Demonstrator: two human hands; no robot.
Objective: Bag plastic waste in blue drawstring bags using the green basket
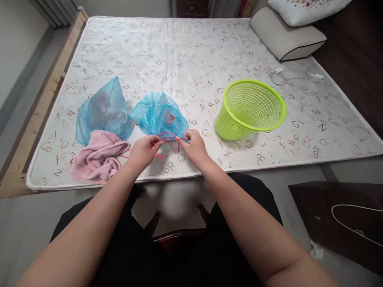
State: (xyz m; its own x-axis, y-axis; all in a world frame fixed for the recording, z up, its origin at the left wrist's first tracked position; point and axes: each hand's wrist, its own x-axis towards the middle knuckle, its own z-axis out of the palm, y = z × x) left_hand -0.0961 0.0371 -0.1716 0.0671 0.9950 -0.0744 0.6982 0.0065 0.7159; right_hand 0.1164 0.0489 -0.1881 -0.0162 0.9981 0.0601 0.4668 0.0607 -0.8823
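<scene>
A blue drawstring plastic bag [158, 111] lies bunched on the mattress in front of me, with red drawstrings [172, 139] looped at its near edge. My left hand [146, 151] is closed in a pinch on the red drawstring at the bag's left front. At the bag's right front corner, my right hand [193, 147] pinches the gathered edge and string. To the left stands another blue plastic bag [103, 111], puffed up, with something pinkish showing faintly through it. A crumpled pink cloth [98, 159] lies just before that bag, near my left forearm.
A lime-green mesh basket [227, 123] stands tilted-looking to the right. The letter-printed mattress [191, 48] has a wooden frame rail [56, 79] along its left. A pillow [284, 36], a cushion [302, 12] and a white cable [279, 77] lie far right. A dark cabinet [323, 215] is beside my right knee.
</scene>
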